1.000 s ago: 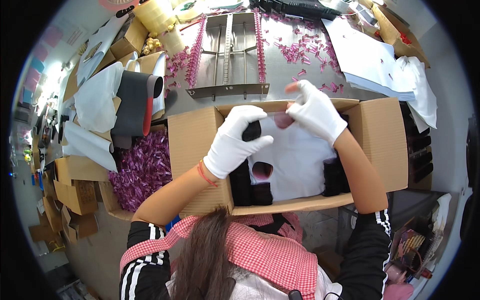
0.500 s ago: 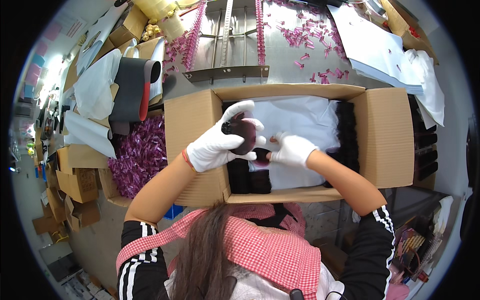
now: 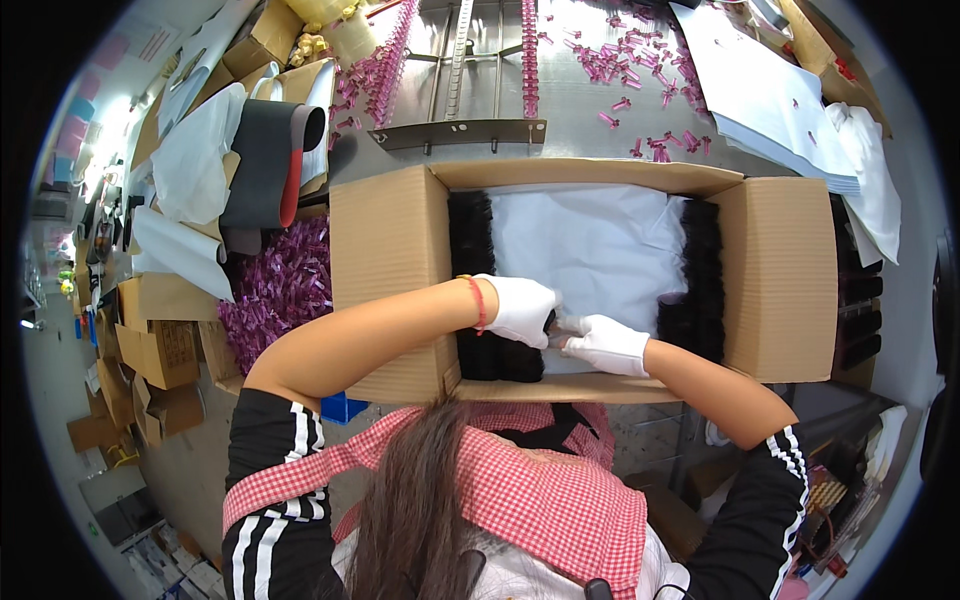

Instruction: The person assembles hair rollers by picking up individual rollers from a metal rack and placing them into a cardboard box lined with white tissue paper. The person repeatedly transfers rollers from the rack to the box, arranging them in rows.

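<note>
Both hands wear white gloves and meet low in the near part of an open cardboard box (image 3: 390, 270). The left hand (image 3: 522, 308) curls its fingers down over the top of a row of small black items (image 3: 497, 355), pressing on them where they stand packed along the box's near wall; whether it actually grips one or only rests on them cannot be told, since the glove hides the contact. The right hand (image 3: 607, 345) lies just beside it, fingers stretched flat toward the left hand and nearly touching it, closed on nothing that can be seen. The black items are dark, matte and roughly cylindrical, set upright shoulder to shoulder; they run in a column (image 3: 470, 240) down the box's left inner side and another column (image 3: 697, 280) down its right inner side, with the near row joining at the left corner. Between the columns a white sheet (image 3: 590, 245) covers the middle of the box. The box flaps are folded outward on both sides. A thin red band (image 3: 477, 302) circles the left wrist. Beyond the box, a grey metal table (image 3: 560, 100) carries scattered small pink plastic pieces (image 3: 625, 70) and a metal fixture (image 3: 460, 130). To the left a heap of purple pieces (image 3: 275, 290) lies beside a black roll (image 3: 262, 160) with a red edge.
</note>
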{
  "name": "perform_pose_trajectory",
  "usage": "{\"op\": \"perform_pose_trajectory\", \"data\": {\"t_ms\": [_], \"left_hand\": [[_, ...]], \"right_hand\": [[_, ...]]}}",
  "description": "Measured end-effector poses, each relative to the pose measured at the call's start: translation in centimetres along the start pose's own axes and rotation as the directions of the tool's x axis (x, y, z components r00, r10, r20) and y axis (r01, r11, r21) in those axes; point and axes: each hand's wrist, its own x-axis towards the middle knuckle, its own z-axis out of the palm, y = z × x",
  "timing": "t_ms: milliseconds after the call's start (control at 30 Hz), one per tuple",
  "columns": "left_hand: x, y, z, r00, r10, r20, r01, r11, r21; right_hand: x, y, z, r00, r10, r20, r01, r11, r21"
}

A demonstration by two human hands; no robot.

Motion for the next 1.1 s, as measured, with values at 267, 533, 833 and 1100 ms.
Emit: {"op": "perform_pose_trajectory", "data": {"t_ms": [267, 533, 833, 1100], "left_hand": [[-0.3, -0.5, -0.7, 0.995, -0.051, 0.082, 0.058, 0.994, -0.088], [-2.4, 1.2, 0.1, 0.999, -0.042, -0.012, 0.042, 0.998, -0.046], [-3.1, 1.4, 5.8, 0.916, -0.085, -0.392, 0.067, 0.996, -0.059], [-8.4, -1.7, 2.7, 0.469, 0.060, -0.881, -0.086, 0.996, 0.022]], "right_hand": [[1.3, -2.1, 1.1, 0.977, 0.213, 0.011, -0.213, 0.976, -0.040], [3.7, -2.8, 0.6, 0.998, 0.053, 0.029, -0.025, 0.797, -0.603], [5.1, -18.1, -9.6, 0.543, -0.799, -0.259, 0.101, 0.369, -0.924], [17.1, -20.2, -11.0, 0.665, -0.742, -0.082, 0.033, 0.139, -0.990]]}}
